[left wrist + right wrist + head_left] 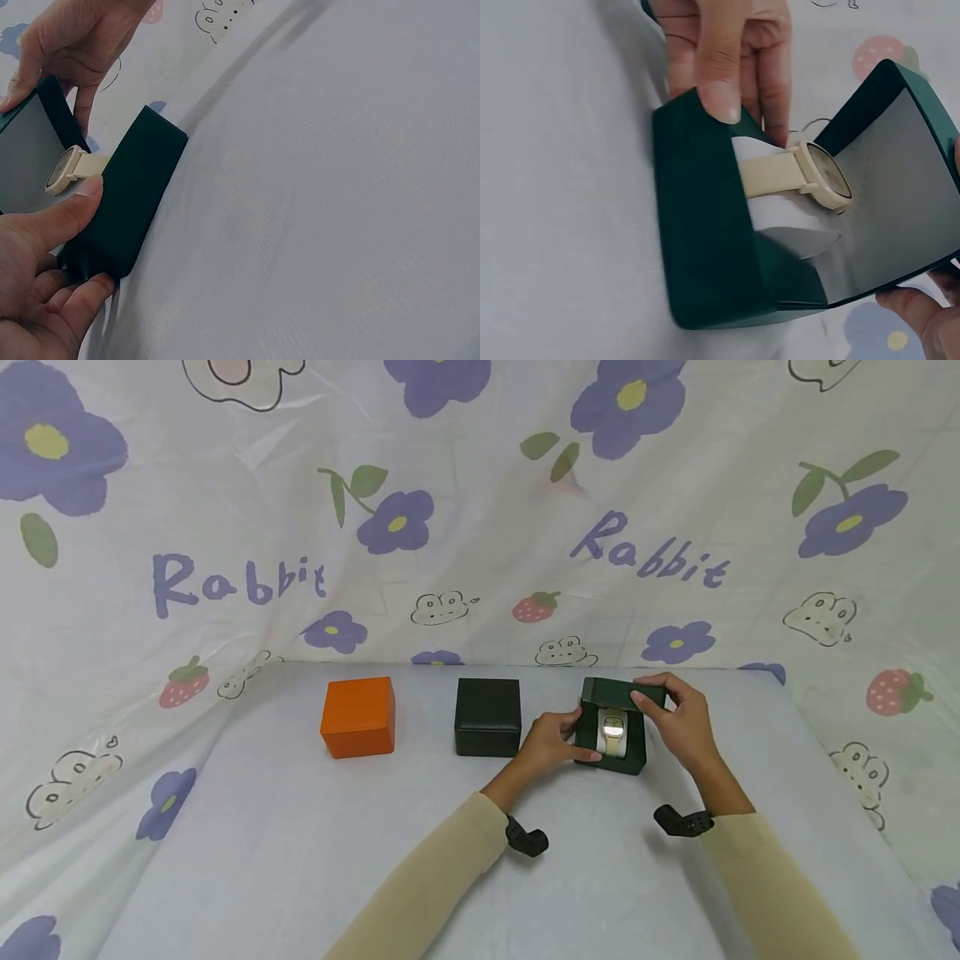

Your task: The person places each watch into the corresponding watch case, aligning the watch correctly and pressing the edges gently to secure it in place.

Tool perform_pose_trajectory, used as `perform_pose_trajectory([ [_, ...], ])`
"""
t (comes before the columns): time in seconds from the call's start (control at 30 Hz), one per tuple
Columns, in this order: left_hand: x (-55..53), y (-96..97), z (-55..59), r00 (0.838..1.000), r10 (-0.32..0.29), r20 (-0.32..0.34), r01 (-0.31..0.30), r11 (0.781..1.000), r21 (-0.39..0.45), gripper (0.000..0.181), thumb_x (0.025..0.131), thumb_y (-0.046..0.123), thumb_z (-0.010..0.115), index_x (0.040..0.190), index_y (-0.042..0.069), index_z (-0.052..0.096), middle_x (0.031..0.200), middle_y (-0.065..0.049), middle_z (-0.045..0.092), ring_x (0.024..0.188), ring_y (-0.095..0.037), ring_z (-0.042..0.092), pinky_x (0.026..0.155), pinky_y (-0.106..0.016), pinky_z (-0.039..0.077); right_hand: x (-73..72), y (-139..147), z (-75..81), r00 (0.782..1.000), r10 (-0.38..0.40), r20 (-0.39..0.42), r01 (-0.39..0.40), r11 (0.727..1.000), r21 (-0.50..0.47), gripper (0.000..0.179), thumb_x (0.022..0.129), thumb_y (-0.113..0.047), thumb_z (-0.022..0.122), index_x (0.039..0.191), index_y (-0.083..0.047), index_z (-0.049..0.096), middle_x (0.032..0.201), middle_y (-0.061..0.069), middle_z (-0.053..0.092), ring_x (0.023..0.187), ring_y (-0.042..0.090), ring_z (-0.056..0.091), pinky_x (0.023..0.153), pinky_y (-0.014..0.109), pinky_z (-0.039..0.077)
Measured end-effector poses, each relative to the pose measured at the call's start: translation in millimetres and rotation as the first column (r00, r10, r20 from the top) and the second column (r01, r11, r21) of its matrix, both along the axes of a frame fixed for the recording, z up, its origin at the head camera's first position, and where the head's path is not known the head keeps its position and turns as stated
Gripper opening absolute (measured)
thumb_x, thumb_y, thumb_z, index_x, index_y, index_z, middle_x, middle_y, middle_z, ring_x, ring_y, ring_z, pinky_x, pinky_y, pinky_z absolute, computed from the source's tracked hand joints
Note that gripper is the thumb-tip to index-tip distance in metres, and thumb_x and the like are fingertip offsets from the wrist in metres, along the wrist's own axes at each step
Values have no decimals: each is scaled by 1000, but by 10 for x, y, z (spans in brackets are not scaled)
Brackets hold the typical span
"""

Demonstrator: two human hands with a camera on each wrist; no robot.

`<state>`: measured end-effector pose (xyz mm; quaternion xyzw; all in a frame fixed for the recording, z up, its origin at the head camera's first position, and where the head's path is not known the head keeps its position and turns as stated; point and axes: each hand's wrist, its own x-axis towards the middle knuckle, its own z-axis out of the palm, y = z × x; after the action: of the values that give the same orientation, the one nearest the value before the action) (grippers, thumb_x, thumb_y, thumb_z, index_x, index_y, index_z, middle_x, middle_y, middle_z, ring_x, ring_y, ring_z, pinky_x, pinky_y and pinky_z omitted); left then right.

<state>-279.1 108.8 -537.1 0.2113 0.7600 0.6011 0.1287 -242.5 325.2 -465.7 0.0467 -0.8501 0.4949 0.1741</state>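
Note:
A dark green watch box (635, 752) stands with its lid (622, 693) raised, on the right part of the table. Inside, a cream watch (612, 727) is wrapped round a white cushion (787, 214), its strap facing the front wall. My left hand (551, 742) grips the base at its left end, thumb over the front rim, fingers round the outside. On the other side, my right hand (684, 718) holds the lid at its right end between thumb and fingers. The lid's pale inner lining (900, 172) shows behind the watch in the right wrist view.
A closed black box (487, 717) sits just left of my left hand. Farther left is a closed orange box (358, 717). Behind the white-covered table (360, 852) hangs a sheet (480, 560) printed with flowers and rabbits.

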Motion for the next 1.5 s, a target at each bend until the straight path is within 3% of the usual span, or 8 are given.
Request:
perform_pose_trajectory([
  [0.1,0,-1,2,1000,1,-3,-1,1000,1,89,74,11,92,148,-2,45,152,-15,45,134,-24,52,107,-27,47,31,-4,-38,1000,4,-29,-4,1000,15,30,96,-18,72,122,-3,70,126,16,67,123,19,58,92,14,47],
  [0.3,-4,2,3,1000,4,-6,-4,1000,-8,89,73,11,93,147,-3,46,151,-16,46,133,-23,52,107,-27,47,115,-24,-95,998,25,-57,-26,1000,-3,30,93,-9,75,122,-2,70,128,18,65,126,32,57,87,10,50],
  [0.8,-31,-20,9,1000,2,-17,-3,999,-52,87,75,15,92,147,-2,47,150,-14,48,132,-23,53,102,-21,48,271,-70,-237,997,42,-61,-38,998,57,31,84,0,82,114,-3,73,131,12,65,131,30,53,88,7,46],
  [1.1,-20,-5,14,1000,-11,-4,11,999,-50,88,75,12,92,148,-3,45,151,-15,46,134,-23,52,105,-24,47,489,-216,-22,997,56,-45,-54,997,56,29,81,7,81,109,6,73,128,22,63,129,40,53,88,9,48],
  [1.2,-21,7,13,1000,-12,-16,11,998,-55,88,76,12,91,149,-3,44,151,-15,45,134,-23,52,105,-24,47,478,-198,-67,997,53,-49,-50,996,69,29,81,6,82,109,5,73,130,21,62,131,39,52,92,19,53],
  [1.37,-13,6,20,1000,-10,-11,10,998,-66,91,75,13,92,150,-1,43,153,-13,44,135,-21,51,106,-24,47,404,-97,-272,998,47,-41,-43,995,90,31,80,1,84,110,0,75,132,14,63,133,34,51,97,55,54],
  [1.5,-13,-9,41,1000,-13,-24,10,995,-101,93,74,13,92,151,0,42,154,-13,44,136,-20,50,105,-23,47,384,-60,-355,997,61,-36,-58,995,75,31,79,0,85,109,-1,75,133,10,63,135,31,50,98,59,51],
])
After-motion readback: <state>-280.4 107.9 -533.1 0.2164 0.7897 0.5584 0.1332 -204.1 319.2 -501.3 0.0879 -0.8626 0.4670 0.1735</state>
